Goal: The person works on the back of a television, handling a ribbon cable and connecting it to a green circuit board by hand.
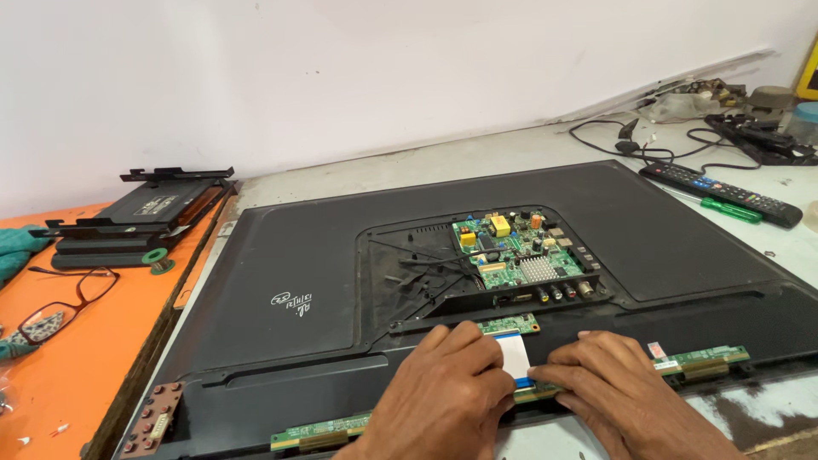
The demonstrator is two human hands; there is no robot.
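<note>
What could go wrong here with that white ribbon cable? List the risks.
1. Both hands, left hand and right hand, press on the white ribbon cable at the long green board; it could crease or tear.
2. The main circuit board lies bare close by; a slip might knock its parts.

Workbench (511, 158) under television (290, 255), remote (724, 194)

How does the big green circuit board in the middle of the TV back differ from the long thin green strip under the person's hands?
The main board is squarish, crowded with parts, a silver heat sink and a yellow block; the strip board is long, narrow and nearly bare. The main board lies untouched in the recess; the strip board runs along the panel's near edge, where the left hand and right hand press at a white ribbon cable. Both are green.
</note>
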